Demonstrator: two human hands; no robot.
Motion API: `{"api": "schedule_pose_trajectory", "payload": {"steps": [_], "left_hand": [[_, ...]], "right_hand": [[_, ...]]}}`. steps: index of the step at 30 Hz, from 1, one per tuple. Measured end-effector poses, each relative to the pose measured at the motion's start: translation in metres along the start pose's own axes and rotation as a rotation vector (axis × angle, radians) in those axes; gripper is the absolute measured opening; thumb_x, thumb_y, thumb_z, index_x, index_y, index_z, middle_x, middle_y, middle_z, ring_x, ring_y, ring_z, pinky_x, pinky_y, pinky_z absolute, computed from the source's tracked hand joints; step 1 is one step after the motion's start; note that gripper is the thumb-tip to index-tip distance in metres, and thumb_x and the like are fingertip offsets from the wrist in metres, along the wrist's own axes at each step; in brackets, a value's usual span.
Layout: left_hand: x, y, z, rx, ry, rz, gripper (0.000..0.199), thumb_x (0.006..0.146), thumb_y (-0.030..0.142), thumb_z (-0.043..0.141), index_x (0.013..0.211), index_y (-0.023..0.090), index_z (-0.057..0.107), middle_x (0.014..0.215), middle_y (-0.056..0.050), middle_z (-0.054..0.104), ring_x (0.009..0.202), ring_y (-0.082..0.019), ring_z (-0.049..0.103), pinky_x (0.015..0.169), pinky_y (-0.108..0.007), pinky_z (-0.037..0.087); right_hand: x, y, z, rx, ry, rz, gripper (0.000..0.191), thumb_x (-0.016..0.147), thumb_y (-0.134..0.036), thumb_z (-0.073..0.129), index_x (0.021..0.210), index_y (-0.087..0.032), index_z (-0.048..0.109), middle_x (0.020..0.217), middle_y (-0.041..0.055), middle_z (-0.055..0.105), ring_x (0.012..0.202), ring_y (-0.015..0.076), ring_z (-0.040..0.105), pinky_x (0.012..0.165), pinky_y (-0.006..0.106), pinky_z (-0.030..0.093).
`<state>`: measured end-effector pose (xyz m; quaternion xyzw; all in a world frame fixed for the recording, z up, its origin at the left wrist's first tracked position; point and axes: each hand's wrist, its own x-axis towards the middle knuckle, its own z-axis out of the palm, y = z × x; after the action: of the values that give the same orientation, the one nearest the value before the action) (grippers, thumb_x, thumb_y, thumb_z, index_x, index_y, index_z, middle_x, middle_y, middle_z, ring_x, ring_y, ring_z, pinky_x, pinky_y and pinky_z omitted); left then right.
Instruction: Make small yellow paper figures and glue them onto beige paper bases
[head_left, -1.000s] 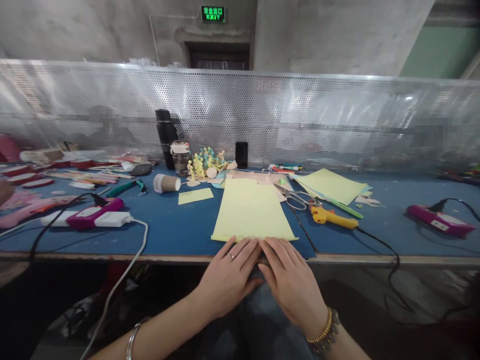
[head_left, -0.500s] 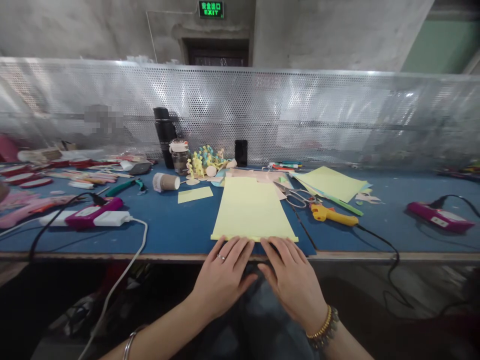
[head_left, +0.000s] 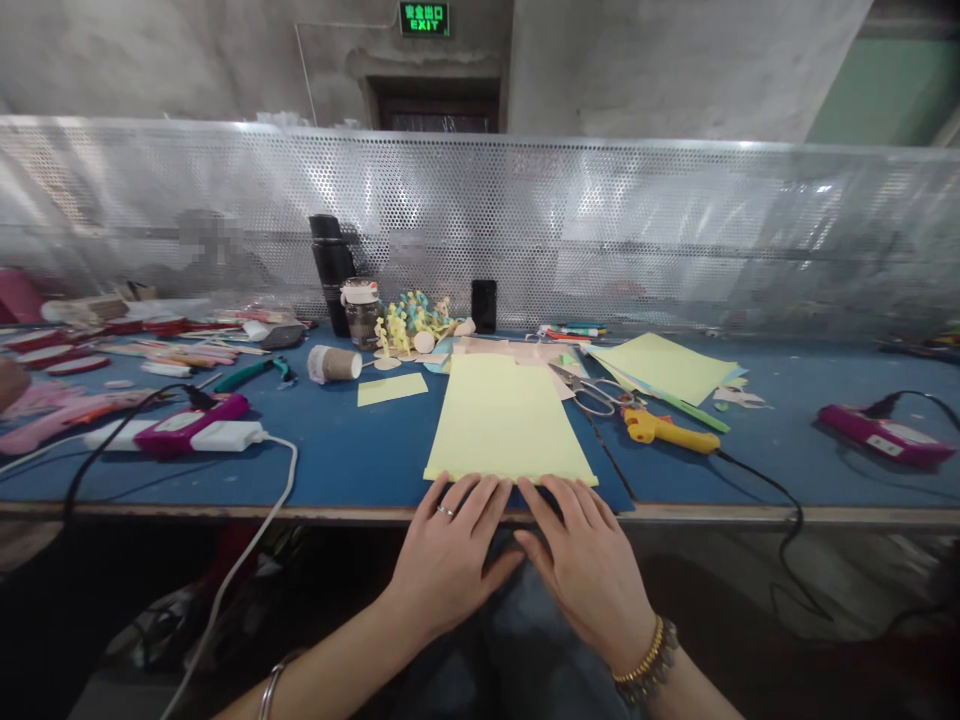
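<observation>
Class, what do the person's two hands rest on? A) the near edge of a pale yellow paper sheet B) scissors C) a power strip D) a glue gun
A. The fingers of the left hand and right hand lie on the near edge of the pale yellow paper sheet.

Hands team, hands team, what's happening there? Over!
Left hand, right hand flat on yellow paper sheet. Scissors beside it. Over.
</observation>
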<state>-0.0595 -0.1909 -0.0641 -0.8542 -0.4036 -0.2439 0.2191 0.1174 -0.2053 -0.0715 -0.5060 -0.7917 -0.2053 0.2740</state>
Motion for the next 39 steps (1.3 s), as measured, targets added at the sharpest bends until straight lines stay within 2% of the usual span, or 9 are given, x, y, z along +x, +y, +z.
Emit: {"api": "schedule_pose_trajectory", "payload": {"steps": [8,15,21,24,27,31,33,36,39], "left_hand": [[0.002,0.002,-0.006,-0.053,-0.091,-0.029,0.052,0.085,0.049,0.038,0.129,0.022,0.045,0.123,-0.007,0.054,0.113,-0.025,0.045,0.101,-0.045,0.026],[0.003,0.003,-0.006,-0.044,-0.084,-0.047,0.049,0.084,0.045,0.043,0.127,0.022,0.046,0.121,-0.009,0.055,0.111,-0.026,0.045,0.099,-0.044,0.028],[0.003,-0.002,-0.010,-0.018,-0.086,-0.057,0.045,0.084,0.045,0.043,0.124,0.025,0.049,0.117,-0.006,0.057,0.108,-0.024,0.048,0.094,-0.040,0.035],[-0.003,-0.013,-0.014,0.027,-0.059,-0.063,0.043,0.084,0.043,0.044,0.121,0.023,0.052,0.114,-0.007,0.059,0.107,-0.024,0.051,0.094,-0.039,0.037],[-0.012,-0.030,-0.018,0.094,-0.028,-0.091,0.040,0.084,0.038,0.046,0.118,0.022,0.054,0.111,-0.007,0.061,0.103,-0.024,0.054,0.093,-0.040,0.039],[-0.020,-0.045,-0.022,0.118,0.004,-0.051,0.039,0.083,0.036,0.046,0.118,0.020,0.055,0.109,-0.006,0.063,0.099,-0.023,0.058,0.099,-0.044,0.035],[-0.021,-0.047,-0.023,0.117,0.026,-0.035,0.038,0.083,0.037,0.047,0.115,0.018,0.057,0.107,-0.007,0.063,0.097,-0.023,0.059,0.096,-0.042,0.039],[-0.020,-0.048,-0.025,0.119,0.052,-0.044,0.037,0.082,0.038,0.047,0.109,0.017,0.060,0.106,-0.008,0.064,0.092,-0.023,0.062,0.084,-0.037,0.048],[-0.018,-0.048,-0.029,0.116,0.025,-0.071,0.034,0.083,0.039,0.046,0.106,0.019,0.062,0.105,-0.008,0.063,0.093,-0.023,0.061,0.077,-0.035,0.051]], "right_hand": [[0.000,-0.001,0.001,0.007,-0.018,0.021,0.041,0.086,-0.036,0.048,0.125,-0.022,0.050,0.117,0.0092,0.054,0.109,0.0244,0.047,0.095,0.042,0.037],[0.001,-0.002,-0.001,-0.014,-0.010,0.024,0.042,0.086,-0.038,0.047,0.125,-0.024,0.049,0.114,0.0101,0.055,0.105,0.0255,0.048,0.089,0.042,0.039],[0.006,-0.001,-0.004,-0.001,-0.032,0.018,0.038,0.087,-0.039,0.045,0.122,-0.024,0.052,0.110,0.0085,0.057,0.101,0.0231,0.051,0.088,0.039,0.040],[0.001,0.010,-0.008,-0.019,-0.012,0.002,0.037,0.088,-0.037,0.045,0.120,-0.022,0.053,0.108,0.0086,0.058,0.101,0.0223,0.052,0.089,0.038,0.039],[-0.012,0.032,-0.015,-0.084,-0.004,0.041,0.036,0.088,-0.037,0.045,0.118,-0.020,0.055,0.107,0.0089,0.059,0.099,0.0226,0.053,0.089,0.038,0.039],[-0.029,0.058,-0.022,-0.176,0.010,0.049,0.037,0.088,-0.035,0.045,0.119,-0.019,0.055,0.110,0.0087,0.060,0.102,0.0240,0.053,0.094,0.042,0.035],[-0.033,0.063,-0.024,-0.200,0.024,0.031,0.036,0.087,-0.035,0.045,0.118,-0.019,0.056,0.111,0.0088,0.060,0.102,0.0240,0.053,0.095,0.042,0.035],[-0.033,0.062,-0.024,-0.206,0.051,0.021,0.035,0.088,-0.035,0.044,0.115,-0.018,0.058,0.108,0.0093,0.061,0.100,0.0229,0.054,0.094,0.041,0.036],[-0.030,0.060,-0.023,-0.199,0.078,0.028,0.034,0.088,-0.036,0.043,0.111,-0.018,0.060,0.106,0.0100,0.061,0.097,0.0225,0.055,0.093,0.040,0.037]]}}
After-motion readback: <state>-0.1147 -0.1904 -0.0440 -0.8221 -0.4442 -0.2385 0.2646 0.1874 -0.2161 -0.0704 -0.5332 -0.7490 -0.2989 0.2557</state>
